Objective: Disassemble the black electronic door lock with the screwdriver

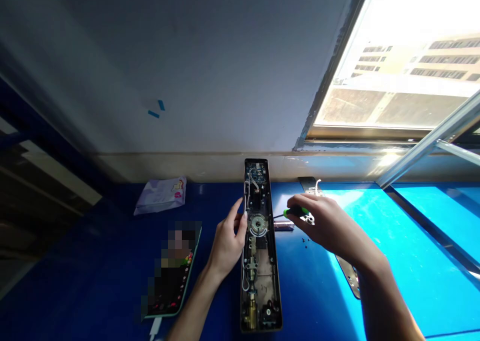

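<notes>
A long, narrow opened lock body (260, 261) lies lengthwise on the blue table (93, 261), its circuit board, wires and round brass gear exposed. My left hand (228, 241) rests against its left edge, fingers curled on the rim. My right hand (326, 223) is closed around a small screwdriver with a green and black handle (296, 212), its thin shaft pointing left toward the lock body's right side. A few tiny dark screws (305, 242) lie on the table just below that hand.
A phone (170, 276) with a cable lies left of the lock body. A pale tissue pack (161, 195) sits at the back left. A metal plate (350, 276) lies under my right forearm, another metal part (309, 183) by the wall. An open window is at right.
</notes>
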`<state>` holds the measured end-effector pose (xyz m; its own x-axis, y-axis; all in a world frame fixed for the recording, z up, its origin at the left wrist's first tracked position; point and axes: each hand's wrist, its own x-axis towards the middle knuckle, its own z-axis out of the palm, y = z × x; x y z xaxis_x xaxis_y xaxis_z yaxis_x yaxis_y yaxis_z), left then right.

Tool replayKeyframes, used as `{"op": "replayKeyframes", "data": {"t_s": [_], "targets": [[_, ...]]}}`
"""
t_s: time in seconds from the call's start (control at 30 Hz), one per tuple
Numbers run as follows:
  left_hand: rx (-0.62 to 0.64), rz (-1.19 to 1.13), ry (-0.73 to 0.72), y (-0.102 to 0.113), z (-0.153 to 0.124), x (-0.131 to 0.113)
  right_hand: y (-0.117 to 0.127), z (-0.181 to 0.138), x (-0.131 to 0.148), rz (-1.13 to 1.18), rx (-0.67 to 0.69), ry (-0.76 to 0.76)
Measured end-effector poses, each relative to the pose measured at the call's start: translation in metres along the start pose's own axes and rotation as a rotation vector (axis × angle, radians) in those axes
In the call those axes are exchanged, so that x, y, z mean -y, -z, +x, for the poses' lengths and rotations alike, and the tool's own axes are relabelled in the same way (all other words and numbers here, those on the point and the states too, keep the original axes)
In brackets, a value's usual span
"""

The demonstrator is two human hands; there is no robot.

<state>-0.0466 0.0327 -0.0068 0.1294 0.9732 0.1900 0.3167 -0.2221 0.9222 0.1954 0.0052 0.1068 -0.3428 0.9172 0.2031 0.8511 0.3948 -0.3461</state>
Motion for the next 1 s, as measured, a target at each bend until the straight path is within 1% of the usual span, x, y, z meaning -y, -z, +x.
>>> {"op": "replayKeyframes", "data": {"t_s": [0.13, 0.3, 0.4, 0.5, 0.6, 0.7, 0.83, 1.0], "targets": [[0.007, 0.013, -0.005, 0.005, -0.004, -0.001, -0.027, -0.023, 0.007, 0.014, -0.105, -0.138], [-0.006, 0.02, -0.022, 0.008, -0.012, -0.001, -0.077, -0.044, 0.02, 0.053, -0.196, -0.294], [-0.023, 0.025, -0.023, 0.008, -0.02, -0.001, -0.105, -0.053, 0.025, 0.079, -0.242, -0.365], [-0.04, 0.029, -0.017, 0.007, -0.031, 0.0, -0.124, -0.059, 0.031, 0.112, -0.266, -0.402], [-0.066, 0.039, -0.022, 0.007, -0.041, 0.002, -0.135, -0.065, 0.039, 0.145, -0.282, -0.418], [-0.073, 0.058, -0.028, 0.007, -0.048, 0.002, -0.141, -0.07, 0.044, 0.164, -0.298, -0.435], [-0.051, 0.075, -0.022, 0.009, -0.052, 0.002, -0.143, -0.075, 0.043, 0.178, -0.317, -0.444], [-0.02, 0.053, 0.006, 0.012, -0.053, 0.0, -0.141, -0.082, 0.043, 0.219, -0.327, -0.414]]}}
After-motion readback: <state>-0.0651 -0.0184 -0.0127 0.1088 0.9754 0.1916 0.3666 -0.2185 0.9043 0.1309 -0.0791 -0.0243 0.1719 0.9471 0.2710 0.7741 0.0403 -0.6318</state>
